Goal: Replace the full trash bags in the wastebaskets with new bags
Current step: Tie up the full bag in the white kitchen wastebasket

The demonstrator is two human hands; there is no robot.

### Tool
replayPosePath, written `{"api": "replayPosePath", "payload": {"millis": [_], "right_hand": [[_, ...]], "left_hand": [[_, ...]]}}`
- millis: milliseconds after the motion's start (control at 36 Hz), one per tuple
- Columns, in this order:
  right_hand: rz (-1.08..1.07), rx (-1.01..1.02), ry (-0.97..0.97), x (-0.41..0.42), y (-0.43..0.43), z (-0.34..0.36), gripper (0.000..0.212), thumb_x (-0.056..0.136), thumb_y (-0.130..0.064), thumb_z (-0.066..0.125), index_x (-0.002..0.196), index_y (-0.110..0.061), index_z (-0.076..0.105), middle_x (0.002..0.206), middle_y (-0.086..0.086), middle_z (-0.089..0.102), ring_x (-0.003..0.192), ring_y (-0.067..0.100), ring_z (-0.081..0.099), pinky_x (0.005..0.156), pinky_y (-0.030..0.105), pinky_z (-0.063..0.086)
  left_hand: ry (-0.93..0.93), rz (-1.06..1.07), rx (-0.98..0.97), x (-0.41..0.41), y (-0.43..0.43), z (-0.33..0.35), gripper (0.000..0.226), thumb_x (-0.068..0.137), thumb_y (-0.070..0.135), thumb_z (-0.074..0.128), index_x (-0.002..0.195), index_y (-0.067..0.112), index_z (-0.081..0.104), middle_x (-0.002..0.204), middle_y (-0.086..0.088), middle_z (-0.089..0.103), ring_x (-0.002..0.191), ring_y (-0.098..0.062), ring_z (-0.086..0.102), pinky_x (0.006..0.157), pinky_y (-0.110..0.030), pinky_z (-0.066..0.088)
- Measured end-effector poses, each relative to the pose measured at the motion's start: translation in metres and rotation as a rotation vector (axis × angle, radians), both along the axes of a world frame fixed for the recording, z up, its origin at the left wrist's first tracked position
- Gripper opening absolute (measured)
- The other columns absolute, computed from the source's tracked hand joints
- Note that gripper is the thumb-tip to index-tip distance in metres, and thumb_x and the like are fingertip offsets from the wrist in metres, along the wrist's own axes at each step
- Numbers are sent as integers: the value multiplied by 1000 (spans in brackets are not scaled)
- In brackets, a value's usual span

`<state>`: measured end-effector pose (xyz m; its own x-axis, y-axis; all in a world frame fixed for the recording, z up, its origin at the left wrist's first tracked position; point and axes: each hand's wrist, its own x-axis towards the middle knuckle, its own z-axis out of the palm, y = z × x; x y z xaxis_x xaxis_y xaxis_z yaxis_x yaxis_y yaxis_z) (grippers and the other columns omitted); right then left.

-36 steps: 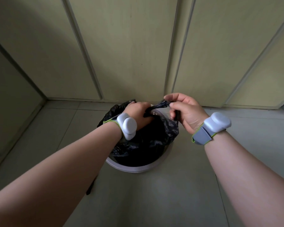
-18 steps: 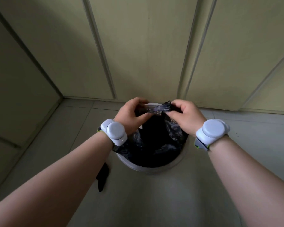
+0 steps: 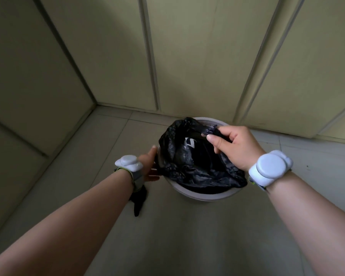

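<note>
Wall [image 3: 187, 56]: pale panels with upright seams fill the upper half of the frame and meet in a corner at the left.
Floor [image 3: 187, 236]: grey tiles cover the lower half.
Arms: your two bare forearms reach in from the lower corners toward the centre.
Wastebasket [image 3: 203, 197]: round and white-rimmed, it stands on the floor just right of centre, near the foot of the wall.
Trash bag [image 3: 197, 166]: black and crumpled, it sits inside the wastebasket, its edge draped over the right rim. Its top is gathered into a twisted tail at the far side.
Right hand [image 3: 237, 148]: above the wastebasket, right of centre. Your thumb and curled fingers pinch the bag's twisted tail.
Left hand [image 3: 149, 166]: against the left side of the wastebasket, thumb pointing up along the rim. The other fingers are mostly hidden, so you cannot tell whether they grip anything.
Right wristband [image 3: 270, 168]: white and round, on your right wrist.
Left wristband [image 3: 128, 163]: white with a grey strap, on your left wrist.
Black scrap [image 3: 138, 200]: lies on the floor just under your left wrist, beside the wastebasket.
</note>
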<state>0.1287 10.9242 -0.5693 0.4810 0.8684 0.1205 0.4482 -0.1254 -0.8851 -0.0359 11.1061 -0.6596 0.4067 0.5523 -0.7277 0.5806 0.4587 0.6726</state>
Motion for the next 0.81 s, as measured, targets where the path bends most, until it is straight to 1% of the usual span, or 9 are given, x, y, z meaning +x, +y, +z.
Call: {"api": "replayPosePath", "payload": {"millis": [56, 139, 222, 306, 361, 500, 611, 694, 806], "right_hand": [[-13, -2, -4, -3, 1, 3, 33, 90, -18, 61, 57, -13, 56, 50, -10, 56, 51, 4, 43, 56, 20, 35], [-21, 36, 1, -6, 2, 12, 31, 91, -16, 59, 60, -11, 58, 47, -15, 54, 47, 1, 43, 54, 15, 33], [-46, 62, 23, -9, 3, 20, 25, 91, -13, 58, 67, -5, 61, 44, -18, 53, 44, 2, 43, 50, 11, 31], [-107, 89, 56, -13, 6, 26, 20, 89, -14, 61, 69, -12, 60, 54, -11, 62, 42, 3, 42, 49, 16, 37], [-153, 120, 77, -16, 8, 30, 20, 88, -12, 62, 69, -17, 58, 62, -5, 66, 42, 5, 43, 48, 19, 39], [-232, 151, 32, -20, 11, 46, 18, 86, -14, 64, 70, -19, 59, 63, -2, 67, 41, 1, 45, 50, 20, 39], [-320, 132, -133, -16, 11, 57, 11, 86, -14, 63, 76, -8, 63, 63, 0, 67, 46, 3, 52, 57, 25, 44], [-385, 102, -341, -8, 11, 67, 7, 83, -16, 64, 81, -10, 66, 72, 6, 71, 68, 23, 65, 70, 36, 52], [-472, 111, -494, -1, 8, 85, 10, 79, -29, 61, 81, -19, 65, 75, 2, 71, 74, 31, 64, 69, 40, 52]], "left_hand": [[-35, -26, -66, -5, 0, -3, 50, 95, 53, 37, 105, 8, 56, 85, -9, 63, 75, -22, 60, 67, -33, 49], [-66, -26, -115, -8, 1, 2, 33, 97, 42, 41, 90, 13, 54, 73, -4, 48, 60, -15, 44, 62, -30, 46], [35, -51, 141, -13, 5, 11, 24, 93, 29, 54, 75, 13, 52, 69, -6, 47, 59, -17, 44, 62, -31, 49], [88, -64, 446, -14, 22, 12, 24, 86, 32, 57, 66, 18, 57, 72, -12, 59, 69, -26, 55, 75, -44, 53], [-33, 46, 519, -7, 29, 22, 24, 77, 37, 56, 61, 19, 60, 75, -14, 66, 70, -27, 57, 79, -51, 52], [-436, 149, 552, 15, 10, 82, 25, 92, 23, 54, 70, 16, 62, 76, -6, 58, 75, -19, 52, 75, -34, 44], [-686, 35, 519, 21, -2, 119, 21, 88, 23, 60, 67, 20, 64, 75, -1, 56, 77, -18, 46, 72, -29, 36], [-843, -15, 425, 23, -9, 143, 12, 76, 29, 63, 68, 23, 69, 80, 1, 58, 86, -20, 44, 78, -32, 32], [-1029, -159, 317, 26, -21, 164, 17, 80, 16, 53, 93, 20, 62, 100, -5, 62, 96, -16, 50, 85, -28, 39]]}}
